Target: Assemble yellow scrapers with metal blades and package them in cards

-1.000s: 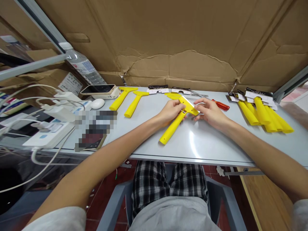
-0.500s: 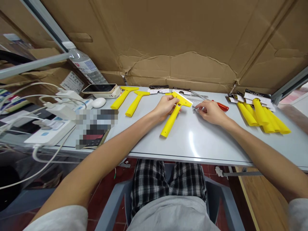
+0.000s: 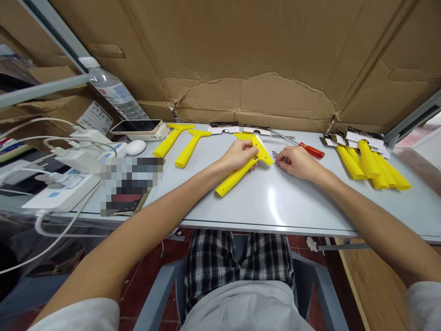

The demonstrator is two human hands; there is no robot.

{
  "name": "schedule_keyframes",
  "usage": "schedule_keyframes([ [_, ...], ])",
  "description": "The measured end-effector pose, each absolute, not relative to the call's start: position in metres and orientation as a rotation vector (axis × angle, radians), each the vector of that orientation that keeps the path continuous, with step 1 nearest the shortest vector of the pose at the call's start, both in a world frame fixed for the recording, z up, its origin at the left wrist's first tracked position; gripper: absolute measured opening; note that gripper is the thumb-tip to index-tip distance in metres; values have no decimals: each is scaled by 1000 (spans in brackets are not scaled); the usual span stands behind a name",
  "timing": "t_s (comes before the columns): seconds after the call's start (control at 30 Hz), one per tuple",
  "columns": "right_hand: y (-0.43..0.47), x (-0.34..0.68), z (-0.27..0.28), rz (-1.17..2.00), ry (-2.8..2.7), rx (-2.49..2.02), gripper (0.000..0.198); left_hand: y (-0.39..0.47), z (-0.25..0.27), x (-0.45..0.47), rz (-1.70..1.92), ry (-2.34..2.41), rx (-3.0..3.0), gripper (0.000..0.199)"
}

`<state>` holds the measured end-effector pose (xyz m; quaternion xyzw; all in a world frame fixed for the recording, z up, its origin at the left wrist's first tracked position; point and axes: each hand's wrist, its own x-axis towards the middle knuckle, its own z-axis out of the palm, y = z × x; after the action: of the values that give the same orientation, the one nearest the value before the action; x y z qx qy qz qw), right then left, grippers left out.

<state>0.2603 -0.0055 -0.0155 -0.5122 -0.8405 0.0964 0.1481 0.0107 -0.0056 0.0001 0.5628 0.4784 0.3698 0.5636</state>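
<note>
My left hand is closed around the head end of a yellow scraper, whose handle slants toward the front edge of the table. A pale blade edge shows along the scraper's head. Close to its lower corner, my right hand has thumb and fingers pinched together; what lies between them is too small to make out. Just behind those fingertips is a small pile of dark screws. Past my right hand lies a screwdriver with a red handle.
Two yellow scrapers lie to the left, with black-and-white cards at the back. Several carded yellow scrapers are heaped on the right. A phone, a water bottle and a cabled power strip occupy the left side.
The scraper in my left hand has turned, its handle end swinging left and its head tipping down toward my right hand. My right fingertips have moved slightly nearer me, off the screw pile.
</note>
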Motion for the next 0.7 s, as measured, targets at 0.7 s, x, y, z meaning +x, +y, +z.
schedule_keyframes([
  [0.7, -3, 261, -13, 329, -2351, -1501, 21, -7, -3, 8, 816, 1074, 1566, 17],
])
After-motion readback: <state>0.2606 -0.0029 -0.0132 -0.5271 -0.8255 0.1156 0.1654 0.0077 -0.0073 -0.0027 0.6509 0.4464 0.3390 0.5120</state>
